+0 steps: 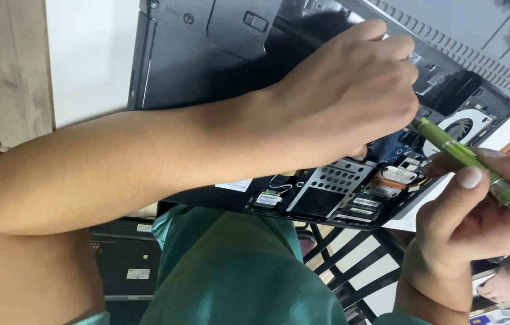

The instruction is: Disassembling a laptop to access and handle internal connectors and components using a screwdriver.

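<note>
A head-camera view looks down on one opened laptop (207,66), its dark bottom shell exposed, lying on a white desk (89,54) and overhanging the desk's near edge above the person's green-clad lap (231,271). The person's left hand (351,90) reaches across the shell and rests on the exposed inner parts, its fingers curled down; whether they pinch anything cannot be told. The right hand (478,204) sits just off the laptop's corner, its fingers closed around one green screwdriver (469,162), whose tip points toward the circuit board (396,147) beside the left hand. One round cooling fan (463,126) shows just beyond the screwdriver. One perforated metal bracket (327,186) and two memory strips (360,207) lie along the laptop's near edge.
</note>
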